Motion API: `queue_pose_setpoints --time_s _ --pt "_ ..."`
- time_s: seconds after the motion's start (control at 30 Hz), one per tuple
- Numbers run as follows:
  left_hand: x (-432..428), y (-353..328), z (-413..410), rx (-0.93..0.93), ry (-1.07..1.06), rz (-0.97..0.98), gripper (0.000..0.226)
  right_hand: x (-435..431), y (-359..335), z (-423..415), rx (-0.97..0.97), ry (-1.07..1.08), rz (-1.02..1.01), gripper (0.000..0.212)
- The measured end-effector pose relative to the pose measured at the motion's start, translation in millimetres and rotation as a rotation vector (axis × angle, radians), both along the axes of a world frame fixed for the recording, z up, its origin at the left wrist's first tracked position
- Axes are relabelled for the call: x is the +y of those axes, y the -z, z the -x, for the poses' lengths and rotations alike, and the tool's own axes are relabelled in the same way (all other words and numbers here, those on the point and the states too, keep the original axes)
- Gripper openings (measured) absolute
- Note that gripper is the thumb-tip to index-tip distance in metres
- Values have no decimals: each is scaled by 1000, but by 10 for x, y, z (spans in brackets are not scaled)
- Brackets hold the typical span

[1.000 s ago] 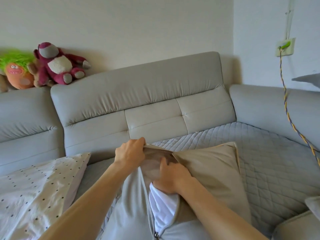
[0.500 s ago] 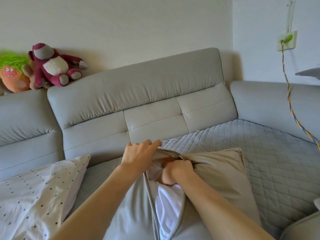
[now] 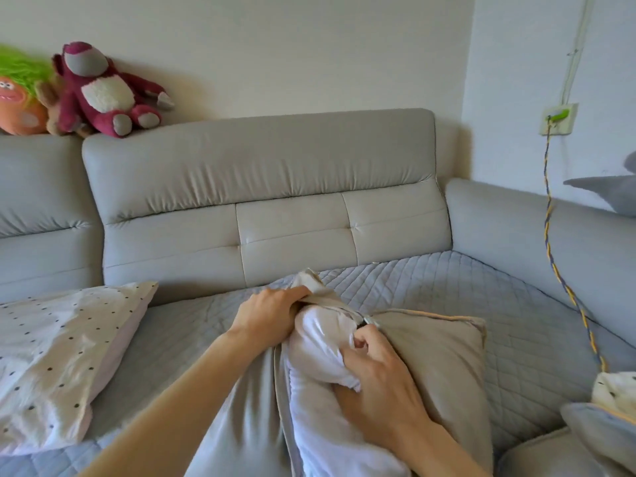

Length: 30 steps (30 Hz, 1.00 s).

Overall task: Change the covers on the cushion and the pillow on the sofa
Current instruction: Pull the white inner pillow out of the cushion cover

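A grey corner sofa (image 3: 261, 173) with a quilted seat, seen from above over a person's bare forearms. Far left, two plush toys (image 3: 103, 91) sit on the sofa back. Below them a dotted pillow (image 3: 62, 356) lies on the seat, well apart from the hands and, it seems, not yet dealt with.

In the middle, the left hand (image 3: 272, 315) has its grip clamped on the edge of the open cover mouth, fingers curled over the fabric. Just beside it, the white inner cushion (image 3: 320, 342) bulges out of the opening. The right hand (image 3: 378, 376) has its grip bunched on that white filling, close to the zip pull (image 3: 365, 321). The beige cover (image 3: 440, 366) lies slack to the right, on the seat.

The likely trouble is at the zip. If the hands pull against each other while the filling is wedged in the mouth, the white fabric could catch in the teeth, or the seam at the zip's end could strain. A hard tug could also make the cushion pop free and slide off the seat.

Further right, a braided cable (image 3: 550, 235) hangs from a wall socket (image 3: 559, 118) down onto the sofa. A wide pull that way could snag it. At the lower right edge lies a piece of dotted cloth (image 3: 616, 390).
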<state>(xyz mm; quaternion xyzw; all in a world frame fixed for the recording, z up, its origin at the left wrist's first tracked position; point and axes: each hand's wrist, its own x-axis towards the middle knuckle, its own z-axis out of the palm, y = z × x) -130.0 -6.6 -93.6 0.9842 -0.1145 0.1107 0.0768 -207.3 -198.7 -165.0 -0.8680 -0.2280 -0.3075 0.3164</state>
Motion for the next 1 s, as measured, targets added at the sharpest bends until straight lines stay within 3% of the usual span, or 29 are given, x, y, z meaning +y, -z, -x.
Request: queue_pose_setpoints --time_s 0.07,0.13,0.27,0.33,0.43,0.6,0.67,0.8,0.93,1.0 --pt "-32 -58 135 14 -1 48 29 11 -24 97 -40 11 23 12" --pt "-43 -157 297 30 -3 93 30 37 -43 196 -41 14 11 30" --pt "28 -236 523 66 15 111 39 70 -397 414 375 -105 -541 74" --pt "48 -264 560 75 11 137 37 167 -584 480 511 13 -452 88" --pt "-10 -331 628 3 20 -37 28 376 -657 459 486 271 -75 95" --pt "28 -380 642 -38 -32 -174 22 483 -510 285 433 351 53 89" --pt "-4 -398 650 -62 -35 -253 23 444 -497 169 454 374 120 71" --pt "-147 -389 628 -156 -73 -473 26 349 -657 -62 619 273 36 45" --pt "-190 -436 452 -165 -128 -483 30 396 -599 -25 468 97 -15 7" --pt "-69 -411 368 -108 -140 -427 29 341 -506 94 364 -42 -82 23"
